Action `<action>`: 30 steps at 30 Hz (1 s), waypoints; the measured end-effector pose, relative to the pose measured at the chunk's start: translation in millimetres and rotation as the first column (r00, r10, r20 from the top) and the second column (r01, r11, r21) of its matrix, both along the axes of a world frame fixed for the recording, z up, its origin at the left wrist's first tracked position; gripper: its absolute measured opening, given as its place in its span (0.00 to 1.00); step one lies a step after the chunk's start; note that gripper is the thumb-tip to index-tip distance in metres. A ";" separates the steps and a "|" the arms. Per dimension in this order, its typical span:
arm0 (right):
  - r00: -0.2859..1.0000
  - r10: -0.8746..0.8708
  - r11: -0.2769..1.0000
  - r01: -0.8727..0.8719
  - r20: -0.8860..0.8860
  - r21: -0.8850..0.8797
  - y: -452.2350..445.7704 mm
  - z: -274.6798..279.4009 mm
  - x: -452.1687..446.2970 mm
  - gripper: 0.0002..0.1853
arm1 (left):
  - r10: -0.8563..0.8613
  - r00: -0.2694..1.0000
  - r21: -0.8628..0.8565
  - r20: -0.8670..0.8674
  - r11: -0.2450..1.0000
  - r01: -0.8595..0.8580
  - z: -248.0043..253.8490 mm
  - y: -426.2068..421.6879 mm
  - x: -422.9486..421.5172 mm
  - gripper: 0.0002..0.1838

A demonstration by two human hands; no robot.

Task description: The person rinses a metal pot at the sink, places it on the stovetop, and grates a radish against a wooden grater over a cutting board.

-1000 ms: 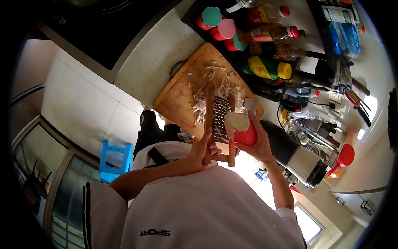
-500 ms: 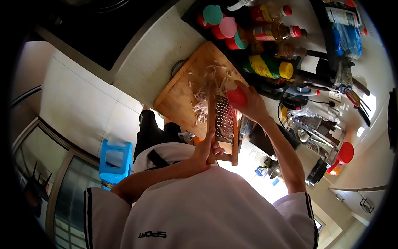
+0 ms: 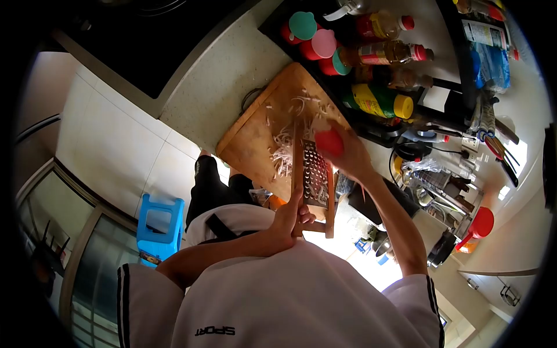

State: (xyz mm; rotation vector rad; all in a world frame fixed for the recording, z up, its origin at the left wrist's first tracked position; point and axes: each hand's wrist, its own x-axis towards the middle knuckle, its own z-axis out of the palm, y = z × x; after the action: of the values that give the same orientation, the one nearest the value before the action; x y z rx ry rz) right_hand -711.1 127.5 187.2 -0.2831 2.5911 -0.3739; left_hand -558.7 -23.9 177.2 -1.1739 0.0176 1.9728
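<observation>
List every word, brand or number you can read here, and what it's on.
"SPORT": upside down in view, on the white shirt.
Too small or blurred to read: the labels on the green bottle, the amber bottle and the blue packet.

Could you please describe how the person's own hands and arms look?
The left hand and right hand are both bare and ungloved. The left sleeve and right sleeve are short and whitish, each with dark stripes along its outer side.
</observation>
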 end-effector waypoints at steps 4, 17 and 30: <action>0.989 0.095 0.986 -0.077 0.116 -0.149 4.1 71.6 52.7 0.41 | -0.031 0.999 -0.039 0.021 0.999 0.031 -4.5 3.6 5.3 0.24; 0.981 0.109 0.989 -0.091 0.160 -0.112 -4.8 52.9 33.1 0.40 | -0.053 0.998 -0.071 0.017 0.996 0.054 0.0 0.5 1.2 0.26; 0.994 0.045 0.996 -0.037 0.103 -0.076 -2.4 25.3 18.8 0.38 | -0.006 0.998 -0.052 0.067 0.999 0.009 4.1 0.4 2.1 0.28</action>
State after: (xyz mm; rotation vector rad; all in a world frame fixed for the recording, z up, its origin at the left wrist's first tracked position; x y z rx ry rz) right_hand -692.3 125.1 212.6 -0.3327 2.4683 -0.4580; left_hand -556.6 -23.5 181.3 -1.2713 0.0397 1.9363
